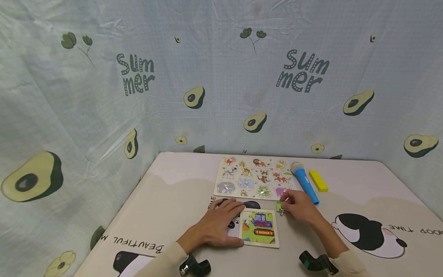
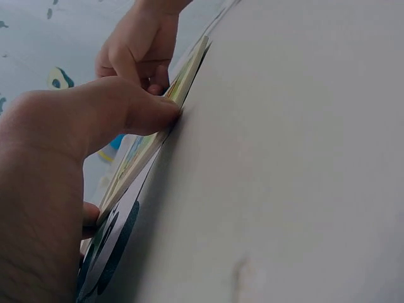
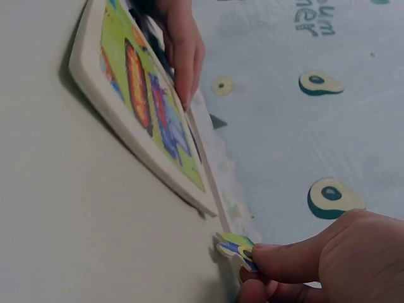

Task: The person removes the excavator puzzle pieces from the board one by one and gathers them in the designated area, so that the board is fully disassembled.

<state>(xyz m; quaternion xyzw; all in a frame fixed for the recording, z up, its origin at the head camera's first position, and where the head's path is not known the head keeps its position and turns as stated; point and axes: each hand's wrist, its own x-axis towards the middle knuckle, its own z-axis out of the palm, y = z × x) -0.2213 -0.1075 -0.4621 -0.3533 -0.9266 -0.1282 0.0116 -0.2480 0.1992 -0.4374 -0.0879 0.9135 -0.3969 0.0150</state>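
Observation:
A small framed puzzle (image 1: pixel 264 232) with a vehicle picture lies on the table. My left hand (image 1: pixel 219 224) holds it at its left side, thumb at the near corner and fingers at the far one; the left wrist view shows the thumb (image 2: pixel 148 108) on the frame's edge. To the right of the puzzle, my right hand (image 1: pixel 300 207) pinches a small green and blue piece (image 1: pixel 279 208) between thumb and fingers. In the right wrist view that piece (image 3: pixel 237 247) is apart from the frame (image 3: pixel 136 151), and its far side is hidden by the fingers.
Behind the hands lies a large animal puzzle board (image 1: pixel 254 177). A blue toy microphone (image 1: pixel 306 184) leans against or lies beside its right edge, with a yellow block (image 1: pixel 318 181) farther right. A patterned curtain (image 1: pixel 221 77) surrounds the table's back and sides.

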